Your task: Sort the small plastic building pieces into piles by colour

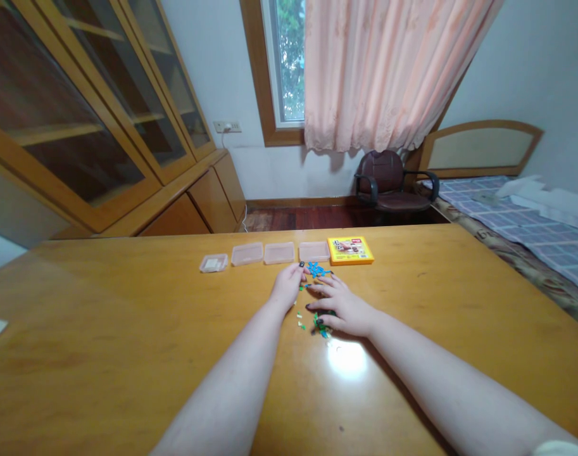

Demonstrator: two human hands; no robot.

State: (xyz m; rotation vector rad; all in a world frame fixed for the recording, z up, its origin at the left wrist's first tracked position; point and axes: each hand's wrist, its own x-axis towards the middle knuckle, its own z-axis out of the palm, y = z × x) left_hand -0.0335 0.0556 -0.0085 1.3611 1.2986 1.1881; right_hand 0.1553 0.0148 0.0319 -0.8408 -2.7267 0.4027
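My left hand (287, 289) rests on the table with its fingers bent together at the left edge of a small pile of blue plastic pieces (316, 270). What its fingertips hold, if anything, is too small to make out. My right hand (345, 308) lies palm down with spread fingers, its forefinger reaching to the blue pile. Under its thumb is a mixed heap of small green, blue and dark pieces (322, 329), partly covered by the hand. A few loose green and pale pieces (299, 315) are scattered between both hands.
Beyond my hands stand shallow clear plastic trays (278, 253) in a row, with a yellow box (350, 251) at their right end. The smallest tray (213, 263), at the left, holds something whitish. Behind the wooden table (127, 329) is an office chair (386, 180).
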